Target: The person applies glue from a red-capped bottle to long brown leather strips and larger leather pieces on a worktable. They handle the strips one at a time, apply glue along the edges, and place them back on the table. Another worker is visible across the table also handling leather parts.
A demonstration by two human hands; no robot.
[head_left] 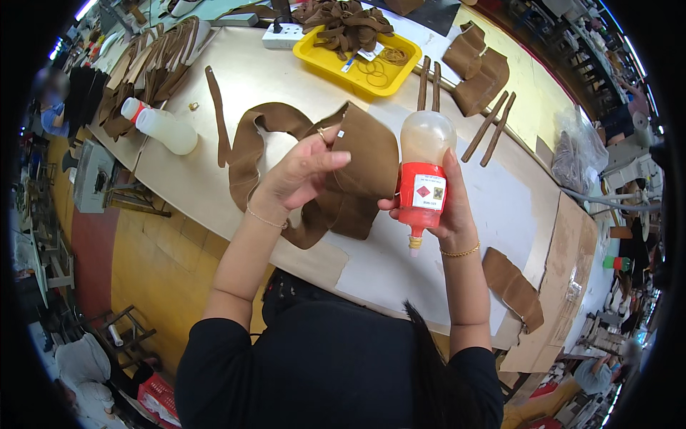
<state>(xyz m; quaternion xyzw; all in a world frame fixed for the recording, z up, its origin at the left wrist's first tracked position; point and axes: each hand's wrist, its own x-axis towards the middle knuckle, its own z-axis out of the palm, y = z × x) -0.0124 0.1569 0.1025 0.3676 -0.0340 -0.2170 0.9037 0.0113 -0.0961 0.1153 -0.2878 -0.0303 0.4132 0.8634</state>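
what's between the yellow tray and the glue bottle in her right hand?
Head view: two brown strips lie side by side on the table between the yellow tray and the upturned glue bottle held in the right hand; otherwise bare tabletop.

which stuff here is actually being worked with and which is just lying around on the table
In use:
- left hand holding the brown suede piece
- right hand holding the glue bottle, nozzle down

Lying about:
- yellow tray of straps
- white bottle
- loose brown strips
- suede offcut
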